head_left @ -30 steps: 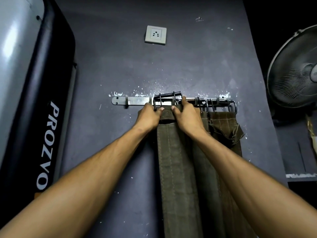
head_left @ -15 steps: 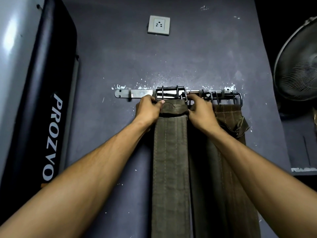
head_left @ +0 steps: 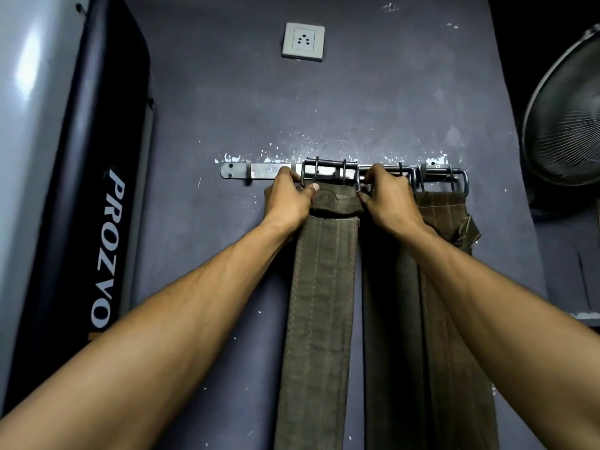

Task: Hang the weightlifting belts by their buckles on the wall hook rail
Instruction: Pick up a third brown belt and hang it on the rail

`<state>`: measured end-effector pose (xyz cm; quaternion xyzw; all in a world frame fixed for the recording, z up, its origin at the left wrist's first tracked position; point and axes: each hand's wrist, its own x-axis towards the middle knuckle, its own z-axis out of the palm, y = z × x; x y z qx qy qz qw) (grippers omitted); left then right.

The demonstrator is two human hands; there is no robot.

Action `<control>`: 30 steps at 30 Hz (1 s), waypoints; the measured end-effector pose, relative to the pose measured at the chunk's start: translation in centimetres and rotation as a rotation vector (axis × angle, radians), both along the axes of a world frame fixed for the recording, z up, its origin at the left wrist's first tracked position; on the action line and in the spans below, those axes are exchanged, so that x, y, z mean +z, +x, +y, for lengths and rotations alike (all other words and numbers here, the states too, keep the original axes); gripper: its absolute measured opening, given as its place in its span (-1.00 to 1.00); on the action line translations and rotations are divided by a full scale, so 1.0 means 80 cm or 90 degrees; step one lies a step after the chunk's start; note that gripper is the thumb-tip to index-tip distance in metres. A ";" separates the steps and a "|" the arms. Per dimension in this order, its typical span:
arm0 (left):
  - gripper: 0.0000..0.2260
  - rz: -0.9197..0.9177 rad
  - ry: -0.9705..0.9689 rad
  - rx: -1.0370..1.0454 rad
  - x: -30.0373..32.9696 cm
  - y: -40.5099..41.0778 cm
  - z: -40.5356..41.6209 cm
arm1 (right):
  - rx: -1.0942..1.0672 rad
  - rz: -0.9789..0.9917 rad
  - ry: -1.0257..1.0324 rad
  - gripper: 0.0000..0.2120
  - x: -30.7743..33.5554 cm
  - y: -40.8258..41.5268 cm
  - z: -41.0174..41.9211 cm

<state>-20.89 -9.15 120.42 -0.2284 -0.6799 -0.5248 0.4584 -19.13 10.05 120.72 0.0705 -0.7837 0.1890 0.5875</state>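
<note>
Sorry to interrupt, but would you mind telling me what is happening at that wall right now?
A person is hanging an olive weightlifting belt on the metal hook rail fixed to the dark wall. The left hand grips the left end of its steel buckle, the right hand the right end, holding the buckle against the rail. Whether it sits on a hook yet cannot be told. More belts already hang to the right. A wall socket is above.

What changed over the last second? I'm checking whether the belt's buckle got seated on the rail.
The buckle, tilted a second ago, now sits level against the hook rail. The left hand and right hand shifted apart to its two ends, still gripping. The belt and the other hung belts stayed put.
</note>
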 end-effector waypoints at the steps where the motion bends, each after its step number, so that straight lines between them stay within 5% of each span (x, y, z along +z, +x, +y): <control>1: -0.74 0.000 -0.003 -0.002 -0.003 0.000 0.004 | 0.022 -0.012 -0.004 -0.75 0.000 0.000 0.003; 9: -0.73 0.027 0.038 -0.006 -0.007 0.005 0.025 | 0.236 -0.004 -0.110 -0.64 -0.014 0.010 -0.001; 13: -0.74 -0.002 0.066 -0.015 0.005 0.005 0.031 | 0.223 -0.013 -0.109 -0.45 -0.006 0.011 -0.015; 30: -0.59 0.028 -0.065 0.048 -0.001 -0.003 -0.004 | 0.359 -0.080 -0.198 -0.38 -0.024 -0.007 -0.043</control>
